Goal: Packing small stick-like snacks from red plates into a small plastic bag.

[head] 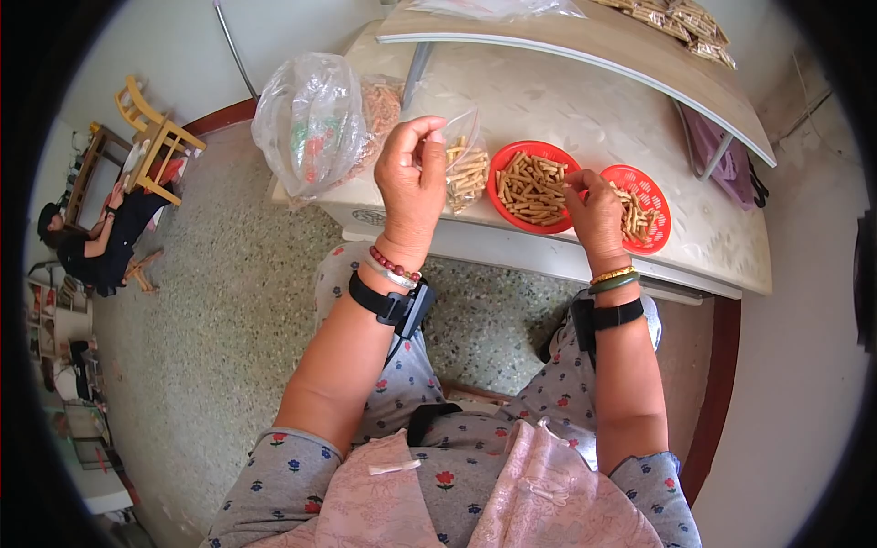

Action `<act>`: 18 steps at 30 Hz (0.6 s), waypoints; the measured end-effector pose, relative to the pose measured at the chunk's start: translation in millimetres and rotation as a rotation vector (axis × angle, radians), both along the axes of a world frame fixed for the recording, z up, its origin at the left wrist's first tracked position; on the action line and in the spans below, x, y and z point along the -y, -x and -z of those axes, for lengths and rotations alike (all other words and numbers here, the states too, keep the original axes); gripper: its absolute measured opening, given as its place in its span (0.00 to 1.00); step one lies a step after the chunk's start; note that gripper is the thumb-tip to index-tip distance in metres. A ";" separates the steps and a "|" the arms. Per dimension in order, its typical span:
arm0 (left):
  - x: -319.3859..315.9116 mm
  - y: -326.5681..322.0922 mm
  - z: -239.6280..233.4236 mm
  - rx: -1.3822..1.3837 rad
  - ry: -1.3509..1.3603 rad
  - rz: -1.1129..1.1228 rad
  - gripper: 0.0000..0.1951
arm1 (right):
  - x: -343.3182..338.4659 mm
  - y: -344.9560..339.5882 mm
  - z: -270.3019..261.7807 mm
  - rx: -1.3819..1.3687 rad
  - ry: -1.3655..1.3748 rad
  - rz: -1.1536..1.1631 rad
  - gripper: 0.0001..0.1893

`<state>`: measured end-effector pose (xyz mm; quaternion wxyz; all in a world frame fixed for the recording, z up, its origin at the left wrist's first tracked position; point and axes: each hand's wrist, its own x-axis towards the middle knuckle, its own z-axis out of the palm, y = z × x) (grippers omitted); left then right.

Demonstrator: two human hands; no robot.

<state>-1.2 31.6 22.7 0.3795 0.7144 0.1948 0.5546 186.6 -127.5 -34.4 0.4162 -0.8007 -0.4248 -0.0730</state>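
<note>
My left hand (412, 175) grips the upper edge of a clear zip bag (473, 140) between thumb and fingers. Short tan sticks, probably a snack (467, 175), fill the lower part of the bag, which rests at the table's front edge. Right of it sits a red plastic basket (495, 198) full of similar sticks (531, 188). My right hand (597, 212) is at that basket's right rim, its fingertips bent together; whether they hold a stick is hidden. A second red basket (661, 205), partly behind my right hand, has fewer sticks (637, 218).
A large clear plastic bag (308, 130) and a bag of orange-brown pieces (380, 109) stand on the left. A raised shelf (589, 34) crosses the back, bearing filled packets (678, 24). Beneath its right end hangs a purple bag (716, 154). Another person (103, 240) sits far left.
</note>
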 end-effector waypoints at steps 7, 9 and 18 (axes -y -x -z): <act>14.5 -5.5 -7.3 -0.116 -0.075 0.026 0.05 | -9.2 2.7 9.4 0.180 0.122 -0.035 0.05; 14.9 -7.4 -6.3 -0.097 -0.085 0.030 0.05 | -11.1 4.7 10.2 0.209 0.208 -0.061 0.04; 18.2 -9.1 -7.2 -0.074 -0.151 0.090 0.03 | -20.5 11.8 11.9 0.292 0.489 0.053 0.06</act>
